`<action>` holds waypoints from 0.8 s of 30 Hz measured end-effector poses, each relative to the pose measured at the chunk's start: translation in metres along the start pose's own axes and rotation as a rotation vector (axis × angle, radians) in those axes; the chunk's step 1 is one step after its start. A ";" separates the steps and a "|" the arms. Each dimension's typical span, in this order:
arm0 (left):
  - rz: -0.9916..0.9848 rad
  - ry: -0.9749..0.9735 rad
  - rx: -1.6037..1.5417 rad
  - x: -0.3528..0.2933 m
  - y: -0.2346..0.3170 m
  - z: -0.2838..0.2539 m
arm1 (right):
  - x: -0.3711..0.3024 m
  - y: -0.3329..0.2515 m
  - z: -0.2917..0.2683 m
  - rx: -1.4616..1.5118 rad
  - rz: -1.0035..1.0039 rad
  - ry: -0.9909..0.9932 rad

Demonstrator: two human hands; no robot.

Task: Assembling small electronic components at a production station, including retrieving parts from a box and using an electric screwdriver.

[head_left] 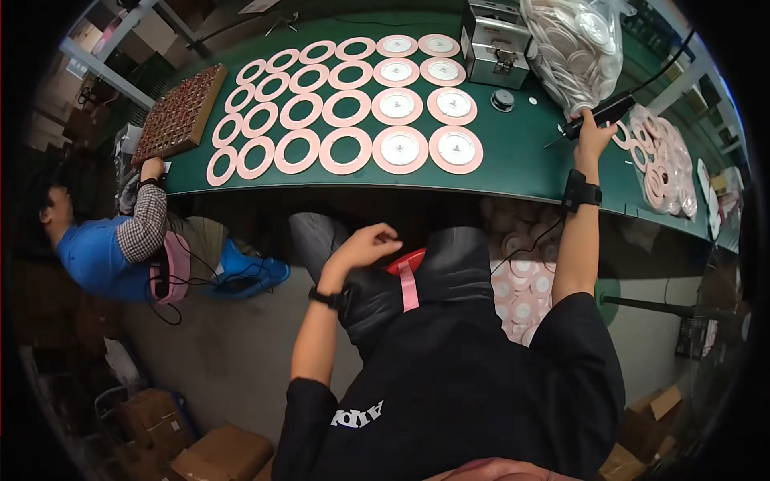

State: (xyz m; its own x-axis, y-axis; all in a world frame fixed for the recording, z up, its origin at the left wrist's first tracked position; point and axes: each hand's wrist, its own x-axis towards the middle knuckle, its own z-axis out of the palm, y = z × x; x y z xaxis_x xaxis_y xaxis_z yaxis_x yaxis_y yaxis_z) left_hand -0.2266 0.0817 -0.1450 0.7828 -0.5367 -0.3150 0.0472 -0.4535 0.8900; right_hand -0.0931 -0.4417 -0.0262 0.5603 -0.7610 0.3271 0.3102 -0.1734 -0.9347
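My right hand [595, 135] is wrapped round a black electric screwdriver [611, 111] above the right part of the green table [525, 164]. The screwdriver's thin bit points left, and a cable runs up from its back end. Over my lap hovers my left hand [373, 244], its fingers loosely bent and apart with nothing visible in them. Rows of pink rings [346, 151] lie flat on the table. The two right-hand columns hold pink-rimmed discs with white centres [400, 150]. A small round dark container [502, 99] stands left of the screwdriver.
At the back right are a metal case [495, 48] and a clear bag of white discs [573, 44]. More pink rings [659, 160] lie in plastic at the right end. A co-worker [112, 240] sits at the left, one hand by a compartmented tray [180, 112]. Cardboard boxes [224, 453] stand behind.
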 end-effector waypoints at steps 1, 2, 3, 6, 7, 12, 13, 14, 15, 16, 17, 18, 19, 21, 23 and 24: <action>-0.052 -0.067 -0.096 0.026 -0.005 0.009 | -0.001 0.003 -0.004 0.011 -0.003 -0.001; -0.044 -0.064 -0.091 0.055 -0.007 0.016 | 0.001 0.014 -0.011 -0.001 -0.024 -0.033; -0.120 -0.232 0.141 0.084 -0.005 0.022 | 0.003 0.021 -0.018 -0.012 -0.046 -0.061; -0.387 -0.443 0.399 0.130 -0.025 0.041 | -0.025 0.028 -0.032 -0.315 0.170 -0.284; -0.559 -0.496 0.414 0.142 -0.031 0.048 | -0.038 0.034 -0.040 -0.353 0.047 -0.336; -0.636 -0.466 0.200 0.170 -0.029 0.056 | -0.085 0.007 -0.064 -0.651 -0.404 -0.378; -0.622 -0.484 0.218 0.146 -0.036 0.069 | -0.088 0.008 -0.065 -0.658 -0.324 -0.368; -0.607 -0.481 0.239 0.151 -0.027 0.062 | -0.089 0.004 -0.058 -0.643 -0.253 -0.360; -0.585 -0.493 0.254 0.167 -0.017 0.059 | -0.092 -0.005 -0.055 -0.658 -0.240 -0.351; -0.562 -0.507 0.269 0.188 -0.008 0.053 | -0.097 -0.011 -0.053 -0.674 -0.226 -0.342; -0.552 -0.494 0.276 0.197 0.006 0.038 | -0.100 -0.017 -0.049 -0.638 -0.228 -0.347; -0.533 -0.506 0.282 0.211 0.018 0.032 | -0.100 -0.019 -0.050 -0.626 -0.225 -0.341; -0.514 -0.519 0.285 0.223 0.029 0.026 | -0.096 -0.019 -0.048 -0.626 -0.227 -0.333; -0.481 -0.568 0.280 0.227 0.042 0.023 | -0.103 -0.023 -0.052 -0.596 -0.147 -0.345; -0.449 -0.609 0.261 0.223 0.046 0.023 | -0.103 -0.023 -0.051 -0.591 -0.106 -0.358; -0.421 -0.641 0.256 0.225 0.047 0.024 | -0.100 -0.023 -0.050 -0.619 -0.126 -0.352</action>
State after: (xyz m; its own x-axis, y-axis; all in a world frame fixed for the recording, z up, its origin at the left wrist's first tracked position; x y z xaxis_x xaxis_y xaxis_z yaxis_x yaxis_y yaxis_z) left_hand -0.0632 -0.0776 -0.1826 0.2190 -0.5530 -0.8039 0.0542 -0.8157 0.5759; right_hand -0.1944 -0.3927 -0.0449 0.7954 -0.4835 0.3655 -0.0449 -0.6484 -0.7600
